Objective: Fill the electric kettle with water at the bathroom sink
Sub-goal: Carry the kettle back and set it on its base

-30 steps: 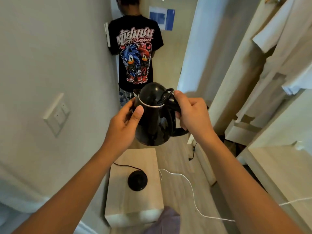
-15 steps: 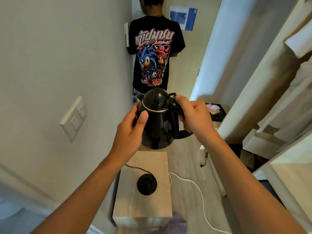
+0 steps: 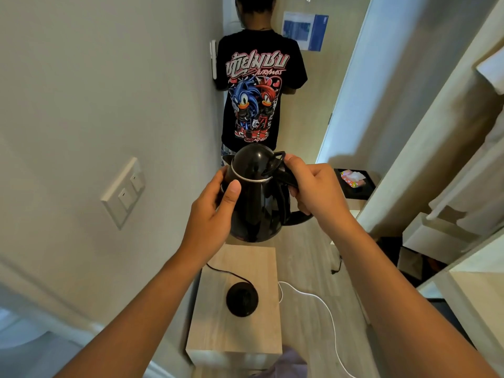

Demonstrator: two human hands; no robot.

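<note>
The black electric kettle hangs above its round base, right hand wrapped around the handle, left hand cupping its side.

Single view only, head-worn wide-angle; we look forward and down along narrow hallway. Camera sits above both forearms, which enter from bottom corners and converge mid-frame. Left hand and right hand near lens, on kettle at centre. Stool with base below, closer to bottom edge. Wall with switch fills left side; person in black shirt stands farther off, top centre. Edges bend from lens distortion. No second view, so we note no overlap.
</note>
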